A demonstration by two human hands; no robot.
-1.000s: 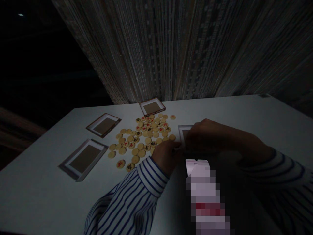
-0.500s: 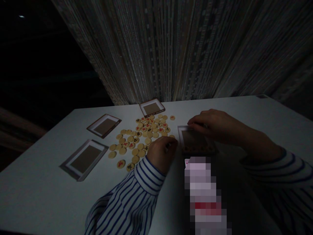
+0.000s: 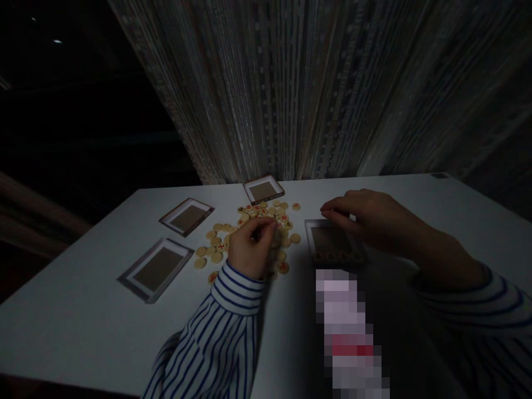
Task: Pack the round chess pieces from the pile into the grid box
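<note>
Round wooden pieces (image 3: pixel 216 257) with red or black characters lie scattered mid-table. Over them is my left hand (image 3: pixel 252 246), its fingers curled into a pinch; whatever may be between the fingertips is too dark to make out. My right hand (image 3: pixel 361 216) hovers at the upper right edge of a shallow tray (image 3: pixel 308 238), thumb and fingertips close together, their contents too small to tell. Several pieces (image 3: pixel 338 256) line the near side of that tray.
On the white table (image 3: pixel 83 310) are a grey-rimmed tray (image 3: pixel 155 270) at left, a brown-rimmed tray (image 3: pixel 187 216) behind it and another tray (image 3: pixel 263 190) at the back. A pixelated strip covers the front centre. A string curtain (image 3: pixel 266 88) hangs behind.
My left hand has moved left, away from the right tray and over the scattered pieces. My right hand stays near the tray's far side. The view has shifted slightly.
</note>
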